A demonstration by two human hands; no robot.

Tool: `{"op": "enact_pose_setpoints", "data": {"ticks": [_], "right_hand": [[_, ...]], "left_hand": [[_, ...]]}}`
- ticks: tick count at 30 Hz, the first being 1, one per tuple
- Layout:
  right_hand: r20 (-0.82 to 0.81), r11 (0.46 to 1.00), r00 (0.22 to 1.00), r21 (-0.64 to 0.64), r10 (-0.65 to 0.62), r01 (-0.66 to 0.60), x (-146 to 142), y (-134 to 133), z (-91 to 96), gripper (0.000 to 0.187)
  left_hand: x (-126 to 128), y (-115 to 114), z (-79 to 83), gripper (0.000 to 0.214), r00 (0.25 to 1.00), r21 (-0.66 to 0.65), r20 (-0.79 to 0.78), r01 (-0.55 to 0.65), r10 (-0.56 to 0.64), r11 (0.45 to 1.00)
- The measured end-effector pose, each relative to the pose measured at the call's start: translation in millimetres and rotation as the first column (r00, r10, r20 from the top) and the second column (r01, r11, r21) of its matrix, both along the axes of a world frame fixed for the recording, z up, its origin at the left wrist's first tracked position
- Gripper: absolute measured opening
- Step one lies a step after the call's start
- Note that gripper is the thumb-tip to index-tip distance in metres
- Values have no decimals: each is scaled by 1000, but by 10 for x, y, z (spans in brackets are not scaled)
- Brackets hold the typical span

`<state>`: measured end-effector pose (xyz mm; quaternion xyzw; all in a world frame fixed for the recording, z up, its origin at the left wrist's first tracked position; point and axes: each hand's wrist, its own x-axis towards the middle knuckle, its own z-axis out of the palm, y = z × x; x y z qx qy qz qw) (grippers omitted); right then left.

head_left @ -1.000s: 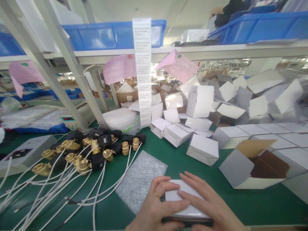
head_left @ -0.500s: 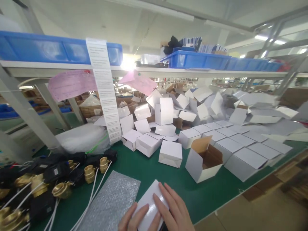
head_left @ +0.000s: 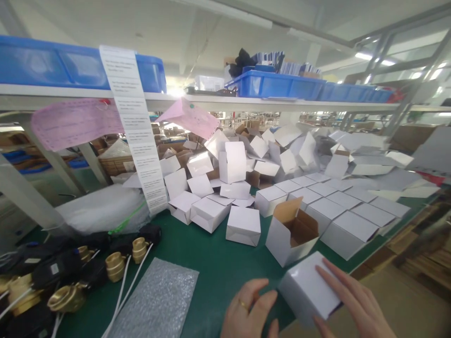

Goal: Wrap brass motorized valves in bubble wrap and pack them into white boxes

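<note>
A closed white carton (head_left: 310,284) is at the front edge of the green table, slightly tilted. My right hand (head_left: 355,303) grips it from the right, fingers lying over its top and side. My left hand (head_left: 250,310), with a ring on one finger, is just left of the carton. Its fingers are loosely bent and apart, with nothing in them. Behind the carton stands an open white box (head_left: 292,234) with a brown inside and its flap up. To the left lies a bubble-wrap pouch (head_left: 158,298), flat on the table.
Brass valves (head_left: 114,266) with black housings and white cables crowd the left. Rows of closed white boxes (head_left: 350,225) stand at the right, and loose open cartons (head_left: 234,162) pile up behind. A label strip (head_left: 130,126) hangs from the shelf, which bears blue bins (head_left: 278,85).
The white carton has moved right, toward the front edge, in my right hand. My left hand has come off it and now sits beside it. The view has shifted slightly to the right.
</note>
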<state>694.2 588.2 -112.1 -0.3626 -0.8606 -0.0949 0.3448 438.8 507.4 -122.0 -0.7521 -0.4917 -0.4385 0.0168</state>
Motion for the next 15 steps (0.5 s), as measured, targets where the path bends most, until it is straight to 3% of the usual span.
{"op": "enact_pose_setpoints", "data": {"ticks": [4,6,8,11,15], "right_hand": [[27,979,986,130,-164,160,315,215,106,61],[44,971,982,165,-183,174,385,285,106,63],[67,972,982,171,-178,164,429,326,86,62],[103,975,982,170,-159,140,477,371,47,58],[112,979,985,170,-129,109,445,505,0,52]], "left_hand": [[361,453,433,64,969,-151,-137,186,-207,971],[530,639,621,74,943,-261,-255,146,-214,954],[642,777,704,78,911,-325,-394,-14,-122,946],[648,836,620,64,862,-281,-498,-269,99,921],[392,529,298,15,852,-115,-460,-335,248,935]]}}
